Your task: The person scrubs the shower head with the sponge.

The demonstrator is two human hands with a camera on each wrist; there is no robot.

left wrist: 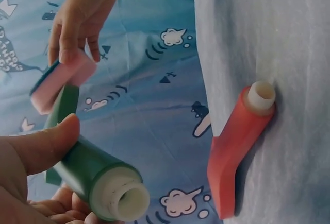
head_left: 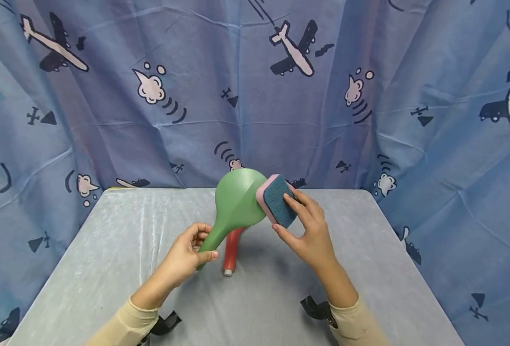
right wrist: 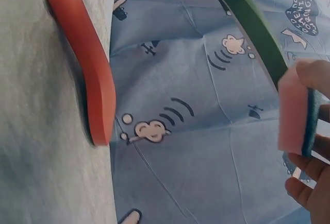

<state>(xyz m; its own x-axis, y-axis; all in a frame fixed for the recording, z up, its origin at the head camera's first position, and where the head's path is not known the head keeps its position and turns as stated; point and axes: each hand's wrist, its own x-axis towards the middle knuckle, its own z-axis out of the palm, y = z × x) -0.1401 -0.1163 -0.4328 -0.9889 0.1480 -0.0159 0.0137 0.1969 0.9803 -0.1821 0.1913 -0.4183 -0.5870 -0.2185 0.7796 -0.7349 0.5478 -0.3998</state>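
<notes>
My left hand holds a green shower head by its handle, raised above the table with the smooth round back turned to the head camera. In the left wrist view its white hollow connector end points out past the fingers. My right hand pinches a pink sponge with a dark blue scouring side between thumb and fingers. The sponge's pink side meets the right edge of the green head. Behind them a red shower head lies on the table, its round part hidden in the head view.
A grey cloth-covered table spreads beneath both hands. A blue curtain printed with planes and clouds hangs behind it and along the sides. Black straps are at both wrists.
</notes>
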